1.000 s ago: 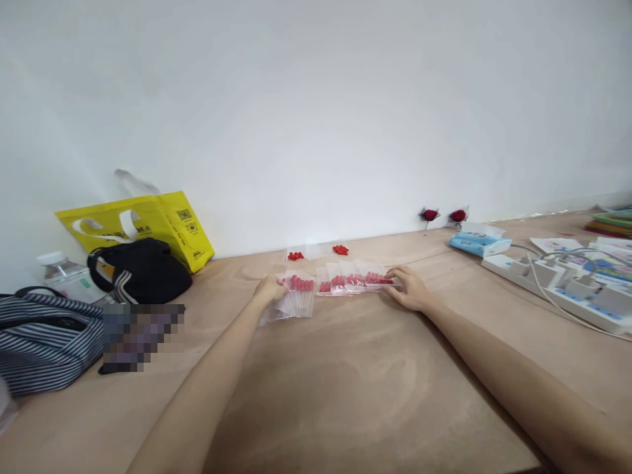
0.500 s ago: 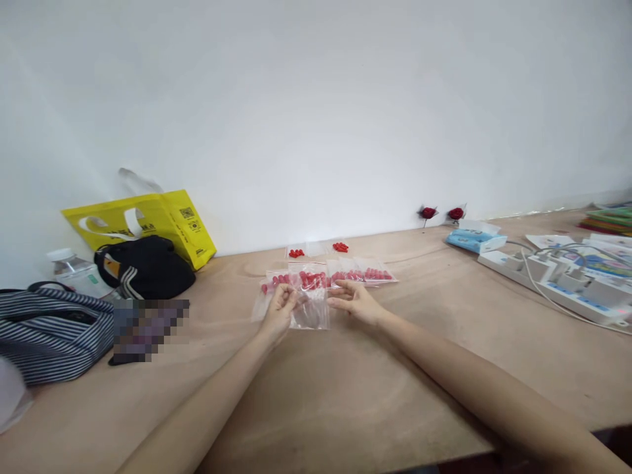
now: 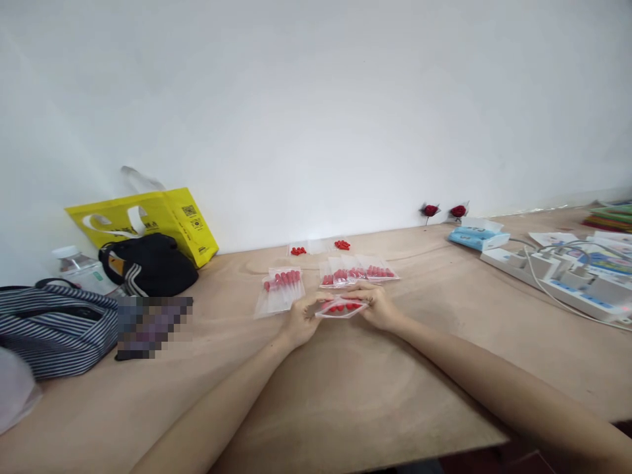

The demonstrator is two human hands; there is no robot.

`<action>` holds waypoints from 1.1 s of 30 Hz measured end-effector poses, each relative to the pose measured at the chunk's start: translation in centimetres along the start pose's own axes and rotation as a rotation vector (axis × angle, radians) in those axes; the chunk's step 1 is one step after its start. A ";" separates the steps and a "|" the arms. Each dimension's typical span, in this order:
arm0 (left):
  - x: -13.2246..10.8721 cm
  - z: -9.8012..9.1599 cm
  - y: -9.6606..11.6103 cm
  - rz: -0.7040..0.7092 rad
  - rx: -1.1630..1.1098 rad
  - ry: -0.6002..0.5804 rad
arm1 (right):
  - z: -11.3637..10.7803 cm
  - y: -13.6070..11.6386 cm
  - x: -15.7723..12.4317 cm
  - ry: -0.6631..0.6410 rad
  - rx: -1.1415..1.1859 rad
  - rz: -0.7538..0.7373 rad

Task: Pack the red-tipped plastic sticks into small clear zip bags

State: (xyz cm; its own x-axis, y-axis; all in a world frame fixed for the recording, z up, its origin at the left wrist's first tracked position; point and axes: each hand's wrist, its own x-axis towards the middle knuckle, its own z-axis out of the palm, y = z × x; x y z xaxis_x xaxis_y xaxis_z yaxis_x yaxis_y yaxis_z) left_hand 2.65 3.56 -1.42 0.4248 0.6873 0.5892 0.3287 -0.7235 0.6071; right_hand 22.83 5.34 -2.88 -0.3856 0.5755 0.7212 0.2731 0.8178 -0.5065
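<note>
Between my two hands is a small clear plastic bag (image 3: 340, 315) with several red, bean-like pieces inside; its near edge is spread into a diamond shape facing me. My left hand (image 3: 302, 321) is closed on the bag's left side, and my right hand (image 3: 379, 307) grips its right side. Beyond my left hand lies a flat clear bag (image 3: 279, 299) with a row of red pieces. Past my right hand, several overlapping clear bags (image 3: 358, 270) hold more red pieces. Part of the right hand's fingers is hidden.
Small red heaps (image 3: 298, 251) lie on clear bags near the wall. At left are a yellow bag (image 3: 185, 227), a black cap (image 3: 153, 266), a plastic bottle (image 3: 81, 270) and a striped bag (image 3: 64, 332). At right are a blue tissue pack (image 3: 471, 237), a power strip (image 3: 557, 283) and two dark-red flowers (image 3: 431, 210).
The held bag was hanging more upright from my left hand, with my right hand beside it. Now both hands hold it, tipped toward me and spread open, slightly farther right.
</note>
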 end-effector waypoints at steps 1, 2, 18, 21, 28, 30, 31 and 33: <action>-0.1 0.0 -0.2 0.021 0.026 -0.030 | -0.1 0.2 -0.3 -0.025 -0.038 -0.032; -0.2 0.0 -0.5 0.034 0.050 -0.056 | -0.1 0.5 -0.7 -0.056 -0.071 -0.057; -3.8 -2.6 1.8 0.138 0.318 -0.184 | -3.4 -1.2 -3.4 -0.353 -0.206 -0.114; -3.9 -2.0 2.2 0.202 0.358 -0.197 | -3.4 -1.8 -3.5 -0.360 -0.260 -0.122; -3.7 -1.0 1.1 0.222 0.386 -0.171 | -3.2 -1.6 -3.4 -0.370 -0.323 -0.170; -3.7 -1.0 1.2 0.166 0.363 -0.157 | -3.0 -1.5 -3.4 -0.336 -0.373 -0.224; -3.6 -1.0 1.2 0.145 0.348 -0.147 | -2.8 -1.4 -3.4 -0.306 -0.408 -0.269; -3.5 -1.0 1.4 0.111 0.326 -0.127 | -2.4 -1.3 -3.3 -0.231 -0.488 -0.376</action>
State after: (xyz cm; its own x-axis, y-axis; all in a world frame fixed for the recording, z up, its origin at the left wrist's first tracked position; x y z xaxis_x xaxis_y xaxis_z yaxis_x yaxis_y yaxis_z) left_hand 0.75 0.20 -2.09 0.5677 0.6048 0.5586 0.5173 -0.7898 0.3295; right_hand 25.91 2.32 -3.46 -0.6971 0.2805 0.6598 0.4300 0.9000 0.0717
